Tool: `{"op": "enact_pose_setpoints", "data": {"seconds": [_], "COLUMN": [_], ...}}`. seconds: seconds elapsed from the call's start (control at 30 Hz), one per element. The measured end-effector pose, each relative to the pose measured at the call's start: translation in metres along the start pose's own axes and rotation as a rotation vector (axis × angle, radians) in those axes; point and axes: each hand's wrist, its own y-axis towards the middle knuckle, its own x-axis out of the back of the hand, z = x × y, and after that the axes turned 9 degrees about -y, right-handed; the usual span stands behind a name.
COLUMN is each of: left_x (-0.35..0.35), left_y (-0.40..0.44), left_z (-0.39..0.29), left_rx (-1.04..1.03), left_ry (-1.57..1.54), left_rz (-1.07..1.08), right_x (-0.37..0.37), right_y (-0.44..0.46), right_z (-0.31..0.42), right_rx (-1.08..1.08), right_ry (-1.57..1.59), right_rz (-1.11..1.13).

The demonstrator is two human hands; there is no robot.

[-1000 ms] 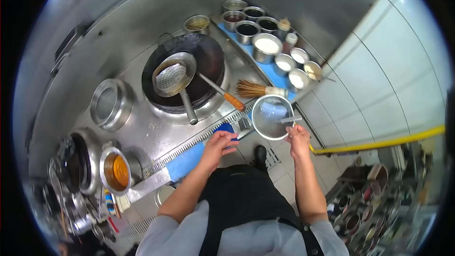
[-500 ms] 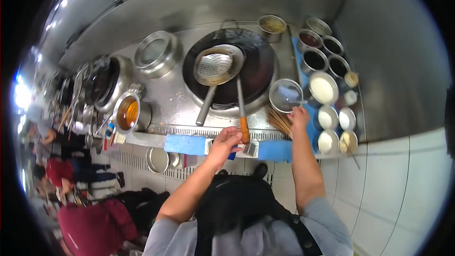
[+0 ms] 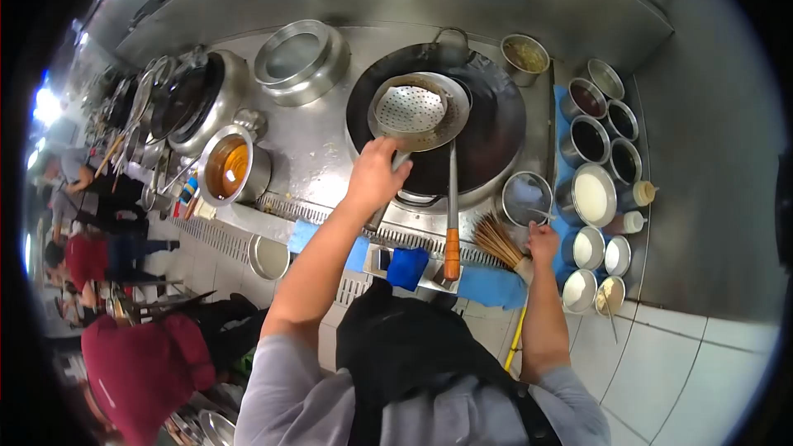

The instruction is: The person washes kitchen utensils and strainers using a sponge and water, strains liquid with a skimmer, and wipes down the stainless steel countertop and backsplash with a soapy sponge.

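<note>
A round perforated strainer (image 3: 410, 109) rests nested in a wider perforated scoop (image 3: 451, 125) over the black wok (image 3: 500, 140). My left hand (image 3: 378, 175) is closed round the strainer's metal handle (image 3: 377, 220), close to its bowl. A wooden-ended handle (image 3: 452, 254) extends from the wok toward me, to the right of that hand. My right hand (image 3: 542, 244) has curled fingers beside a small metal pot (image 3: 514, 213). A pale utensil handle (image 3: 542, 213) crosses the pot's rim just above the fingertips. Anything inside these fingers is hidden. A bamboo brush (image 3: 494, 239) lies left of this hand.
Several seasoning pots, with dark liquids and white contents (image 3: 593, 196), line the right side, near squeeze bottles (image 3: 643, 193). A pot of amber liquid (image 3: 258, 173) and a lidded pot (image 3: 320, 78) stand left. A person in a maroon top (image 3: 144, 376) is at lower left.
My left hand has moved from beside the wooden handle up to the strainer's metal handle and closed on it. My right hand stays near the small pot. The camera view has shifted.
</note>
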Motion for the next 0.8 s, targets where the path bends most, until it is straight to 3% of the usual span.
{"op": "enact_pose_setpoints", "data": {"seconds": [0.1,0.17,0.33,0.47,0.57,0.6,0.73,0.8], "left_x": [-0.028,-0.044,-0.049,-0.018,0.006,0.007,0.016,0.016], "left_y": [0.037,0.053,0.081,0.079,0.08,0.083,0.08,0.079], "left_z": [0.031,0.048,0.076,0.07,0.054,0.063,0.063,0.049], "left_rx": [-0.033,-0.024,-0.116,-0.271,0.202,0.323,0.489,0.483], "left_ry": [0.058,0.171,0.307,-0.033,-0.378,-0.68,-1.314,-1.453], "left_rz": [0.06,0.131,0.369,0.233,0.225,0.258,0.006,-0.024], "right_x": [0.017,0.009,-0.027,-0.046,-0.054,-0.054,-0.044,-0.021], "right_y": [-0.041,-0.033,0.014,0.027,0.032,0.035,0.044,0.044], "right_z": [0.052,0.073,0.089,0.094,0.095,0.094,0.08,0.077], "right_rx": [0.354,0.4,0.559,0.255,0.222,0.288,0.487,0.581], "right_ry": [-0.266,-0.134,-0.686,-0.871,-0.98,-0.979,-0.849,-0.712], "right_rz": [-0.285,-0.187,-0.193,-0.014,-0.053,-0.088,-0.112,-0.143]}}
